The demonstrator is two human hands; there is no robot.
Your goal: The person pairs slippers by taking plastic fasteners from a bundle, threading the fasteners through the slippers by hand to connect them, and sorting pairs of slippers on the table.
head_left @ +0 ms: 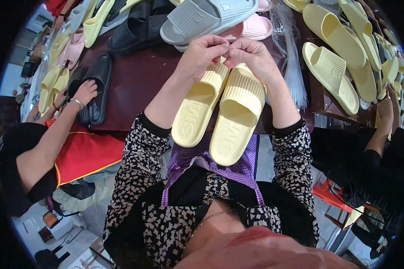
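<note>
A pair of pale yellow slide slippers lies side by side at the table's near edge, soles down. The left slipper point(192, 112) and the right slipper point(238, 121) have ribbed straps, and their heels reach over the edge toward me. Above their toe ends, my left hand point(206, 54) and my right hand point(252, 56) meet with fingertips pinched together. Something thin seems to be between the fingertips, too small to make out. Close to my right hand lies a bundle of thin clear plastic strands point(294, 67).
Grey slippers point(206, 22) and pink slippers point(253, 29) are piled beyond my hands on the dark red table point(143, 80). Yellow slippers point(334, 71) are heaped at right. At left, another person's hand point(86, 92) touches a black slipper point(98, 85); another person's hand point(385, 110) is far right.
</note>
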